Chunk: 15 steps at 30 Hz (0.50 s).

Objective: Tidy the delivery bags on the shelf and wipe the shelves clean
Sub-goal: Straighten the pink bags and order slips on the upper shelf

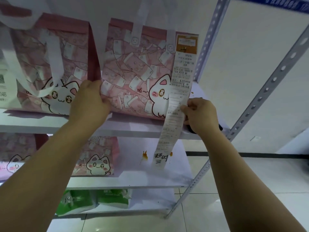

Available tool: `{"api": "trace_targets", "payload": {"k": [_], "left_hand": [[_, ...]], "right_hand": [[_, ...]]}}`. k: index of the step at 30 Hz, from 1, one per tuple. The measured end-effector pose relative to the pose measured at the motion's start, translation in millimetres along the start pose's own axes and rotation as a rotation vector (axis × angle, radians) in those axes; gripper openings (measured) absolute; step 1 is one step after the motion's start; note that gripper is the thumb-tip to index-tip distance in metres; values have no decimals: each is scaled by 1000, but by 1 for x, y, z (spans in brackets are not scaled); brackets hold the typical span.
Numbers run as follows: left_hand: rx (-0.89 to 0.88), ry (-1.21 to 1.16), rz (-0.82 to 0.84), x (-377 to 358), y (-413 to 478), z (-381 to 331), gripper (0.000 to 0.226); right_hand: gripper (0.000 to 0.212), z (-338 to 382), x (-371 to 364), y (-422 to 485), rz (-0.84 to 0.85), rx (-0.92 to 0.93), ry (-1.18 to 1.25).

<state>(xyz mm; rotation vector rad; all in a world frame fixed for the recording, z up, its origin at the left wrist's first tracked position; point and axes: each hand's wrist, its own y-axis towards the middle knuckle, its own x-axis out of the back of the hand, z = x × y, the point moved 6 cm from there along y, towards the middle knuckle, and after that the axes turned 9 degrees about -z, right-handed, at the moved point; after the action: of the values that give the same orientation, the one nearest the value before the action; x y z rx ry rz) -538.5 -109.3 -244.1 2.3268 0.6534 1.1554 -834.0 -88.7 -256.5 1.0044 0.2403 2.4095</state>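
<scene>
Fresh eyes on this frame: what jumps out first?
The pink cat-print bag on the upper shelf, gripped at its left edge by the left hand. A long receipt hangs from its top right corner, pinched by the right hand. Orange stains mark the shelf below.

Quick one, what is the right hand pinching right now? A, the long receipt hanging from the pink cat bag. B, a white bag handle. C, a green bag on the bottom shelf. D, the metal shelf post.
A: the right hand pinches the long receipt partway down, where it hangs over the front of the pink cat bag.
</scene>
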Motion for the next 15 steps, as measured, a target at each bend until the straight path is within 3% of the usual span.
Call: {"api": "trace_targets", "payload": {"k": [6,15], "left_hand": [[7,-140,-35,22,-8,-3,32],[-110,-270,0,85,-52,-15,30]], "right_hand": [[17,-4,27,-25,-28,-69,213],[6,10,82,-116,-94,-41,216]]}}
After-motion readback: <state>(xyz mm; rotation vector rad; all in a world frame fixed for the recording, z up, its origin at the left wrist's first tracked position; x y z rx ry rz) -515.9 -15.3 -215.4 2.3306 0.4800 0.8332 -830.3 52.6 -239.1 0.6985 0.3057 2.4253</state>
